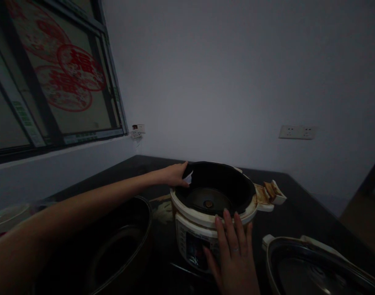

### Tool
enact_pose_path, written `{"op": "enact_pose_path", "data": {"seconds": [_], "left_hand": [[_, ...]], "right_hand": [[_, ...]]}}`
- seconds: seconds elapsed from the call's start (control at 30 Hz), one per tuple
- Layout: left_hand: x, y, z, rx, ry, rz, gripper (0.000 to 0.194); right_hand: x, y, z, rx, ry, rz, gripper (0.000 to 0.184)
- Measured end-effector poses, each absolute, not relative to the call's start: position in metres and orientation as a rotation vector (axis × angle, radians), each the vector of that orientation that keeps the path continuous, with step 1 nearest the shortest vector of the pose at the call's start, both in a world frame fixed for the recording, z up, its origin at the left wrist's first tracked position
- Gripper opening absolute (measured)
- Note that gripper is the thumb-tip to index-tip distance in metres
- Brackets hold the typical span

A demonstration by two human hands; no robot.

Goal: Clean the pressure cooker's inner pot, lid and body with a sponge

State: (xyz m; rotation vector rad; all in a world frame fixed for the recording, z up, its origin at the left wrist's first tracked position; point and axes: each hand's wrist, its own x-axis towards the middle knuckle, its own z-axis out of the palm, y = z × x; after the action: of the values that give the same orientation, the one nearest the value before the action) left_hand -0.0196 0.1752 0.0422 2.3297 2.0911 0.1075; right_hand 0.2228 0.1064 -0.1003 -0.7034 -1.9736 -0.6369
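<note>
An open white electric pressure cooker (206, 217) stands on a dark counter, its dark cavity empty with a heating plate at the bottom. My left hand (175, 175) reaches over the cooker's far left rim and pinches a small white cloth or paper (188, 178) against the inner wall. My right hand (233, 250) lies flat with fingers stretched against the cooker's front, fingertips on the rim above the control panel.
A dark inner pot (114, 250) sits at the near left of the cooker. The cooker's lid (313, 266) lies at the near right. Wall sockets (296, 132) are on the back wall, and a window with red paper cuttings (67, 78) is at the left.
</note>
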Motion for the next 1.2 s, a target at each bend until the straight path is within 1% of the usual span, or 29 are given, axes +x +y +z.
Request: {"op": "enact_pose_path", "data": {"seconds": [0.1, 0.17, 0.23, 0.4, 0.47, 0.57, 0.73, 0.93, 1.1, 1.2], "left_hand": [[-0.015, 0.181, 0.041, 2.317, 2.135, 0.040, 0.098], [-0.012, 0.184, 0.042, 2.318, 2.152, 0.020, 0.094], [-0.013, 0.186, 0.043, 2.321, 2.160, 0.035, 0.083], [-0.037, 0.190, 0.052, 2.301, 2.173, 0.238, 0.040], [-0.051, 0.190, 0.057, 2.274, 2.182, 0.334, 0.034], [-0.071, 0.188, 0.062, 2.251, 2.155, 0.436, 0.034], [-0.081, 0.181, 0.060, 2.184, 1.975, 0.439, 0.028], [-0.056, 0.184, 0.039, 2.163, 1.989, 0.600, 0.049], [-0.046, 0.192, 0.032, 2.134, 2.065, 0.700, 0.038], [-0.050, 0.186, 0.033, 2.124, 2.039, 0.700, 0.042]], "right_hand": [[0.222, 0.105, -0.100, -0.710, -1.984, -0.625, 0.068], [0.222, 0.105, -0.100, -0.734, -1.990, -0.613, 0.068], [0.222, 0.104, -0.100, -0.755, -1.992, -0.603, 0.069], [0.224, 0.103, -0.100, -0.766, -1.997, -0.601, 0.068], [0.224, 0.103, -0.100, -0.765, -1.997, -0.605, 0.068], [0.223, 0.104, -0.101, -0.760, -1.995, -0.609, 0.067], [0.223, 0.106, -0.101, -0.748, -1.990, -0.614, 0.067], [0.223, 0.107, -0.102, -0.748, -1.984, -0.637, 0.067], [0.223, 0.107, -0.102, -0.730, -1.982, -0.657, 0.068], [0.224, 0.107, -0.102, -0.719, -1.987, -0.666, 0.070]]}}
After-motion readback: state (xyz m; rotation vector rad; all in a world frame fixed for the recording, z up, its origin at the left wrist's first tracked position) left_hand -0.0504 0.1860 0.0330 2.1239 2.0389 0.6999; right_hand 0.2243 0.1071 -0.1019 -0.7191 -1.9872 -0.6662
